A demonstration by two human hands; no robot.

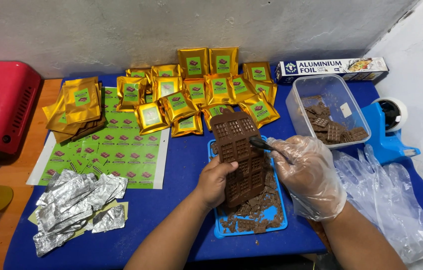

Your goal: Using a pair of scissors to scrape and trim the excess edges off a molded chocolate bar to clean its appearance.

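Fingers of the bare left hand (215, 181) clamp the near left edge of a brown chocolate mould (239, 156), holding it tilted over a blue tray (276, 224) scattered with chocolate pieces on the blue worktop (181, 165). Fingers of the right hand (307, 176), in a clear plastic glove, close on a small dark tool (260, 144) whose tip touches the mould's right edge. Gold pouches (199, 90) lie at the far side, crumpled foil pieces (74, 202) near left, and a clear tub (327, 111) of chocolate far right.
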